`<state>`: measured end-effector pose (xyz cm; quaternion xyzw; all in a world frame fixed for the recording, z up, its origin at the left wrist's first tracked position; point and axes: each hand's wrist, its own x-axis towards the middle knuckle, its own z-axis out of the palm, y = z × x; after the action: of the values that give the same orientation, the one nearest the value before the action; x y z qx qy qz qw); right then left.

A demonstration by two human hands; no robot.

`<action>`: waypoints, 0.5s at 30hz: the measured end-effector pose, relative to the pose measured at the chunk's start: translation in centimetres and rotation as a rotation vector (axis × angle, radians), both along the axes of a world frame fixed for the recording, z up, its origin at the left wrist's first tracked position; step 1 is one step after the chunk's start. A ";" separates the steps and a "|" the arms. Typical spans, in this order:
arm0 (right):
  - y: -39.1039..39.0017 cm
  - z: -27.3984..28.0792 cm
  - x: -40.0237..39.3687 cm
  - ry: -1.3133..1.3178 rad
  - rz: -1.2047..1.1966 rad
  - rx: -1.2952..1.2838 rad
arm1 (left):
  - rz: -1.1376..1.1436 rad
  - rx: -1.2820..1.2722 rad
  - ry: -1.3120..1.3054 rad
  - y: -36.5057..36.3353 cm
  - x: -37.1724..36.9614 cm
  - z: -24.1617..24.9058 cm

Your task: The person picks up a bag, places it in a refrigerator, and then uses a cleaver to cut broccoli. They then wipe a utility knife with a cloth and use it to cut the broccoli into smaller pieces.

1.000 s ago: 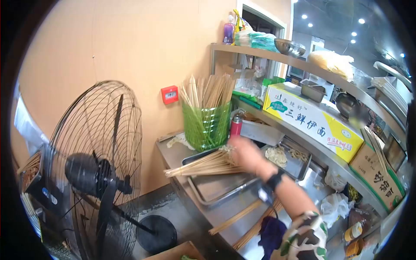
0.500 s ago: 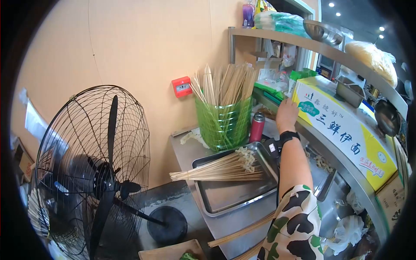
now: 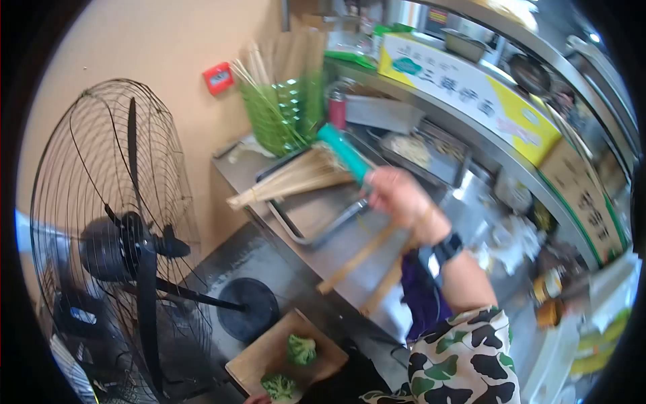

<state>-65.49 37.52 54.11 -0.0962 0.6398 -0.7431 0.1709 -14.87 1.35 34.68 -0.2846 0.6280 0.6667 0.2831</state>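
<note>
A black wire-caged fan [image 3: 111, 249] is standing at the far left. A red wall-mounted box [image 3: 218, 79] is showing on the wall above and to its right. At the bottom edge, the left hand [image 3: 258, 399] is showing only its fingertips, near the lower of two green broccoli florets [image 3: 278, 386] lying on a tan rectangular board [image 3: 259, 357]; its grip state cannot be determined. A green translucent container [image 3: 272, 118] is holding upright thin wooden sticks. A fanned bundle of pale wooden sticks [image 3: 289, 178] is lying across a rectangular metal tray [image 3: 316, 239] on the metal surface [image 3: 350, 269]. The right hand [image 3: 400, 195] is grasping a teal-green cylindrical object [image 3: 344, 153] by its lower end, tilting it up and left over the tray area; motion blur is obscuring finer detail. A purple cloth [image 3: 420, 296] is hanging below the right wrist.
</note>
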 end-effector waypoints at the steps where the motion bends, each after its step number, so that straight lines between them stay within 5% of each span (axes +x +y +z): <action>1: -0.5 -1.3 6.5 -0.104 -0.015 -0.007 | -0.141 0.011 0.104 0.6 -2.1 -0.3; 6: -3.3 -10.1 31.5 -0.386 0.350 0.202 | -0.146 0.648 0.381 5.1 -6.2 2.2; 9: -5.7 -16.1 39.6 -0.389 0.613 0.317 | 0.061 0.968 0.193 8.2 -5.4 3.8; 11: -5.8 -15.6 40.3 -0.315 0.765 0.320 | 0.185 0.914 0.127 8.5 -3.8 1.5; 13: -2.8 -15.6 38.9 0.208 0.598 0.431 | 0.291 0.959 0.059 7.7 -2.7 -1.0; 15: 2.8 -14.3 36.4 0.526 0.026 0.704 | 0.215 0.780 0.101 5.2 -1.4 -2.5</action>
<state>-29.05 40.28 39.84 -0.2262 0.8746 -0.4275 0.0338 -16.29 6.53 32.19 -0.1868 0.3079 0.8939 0.2670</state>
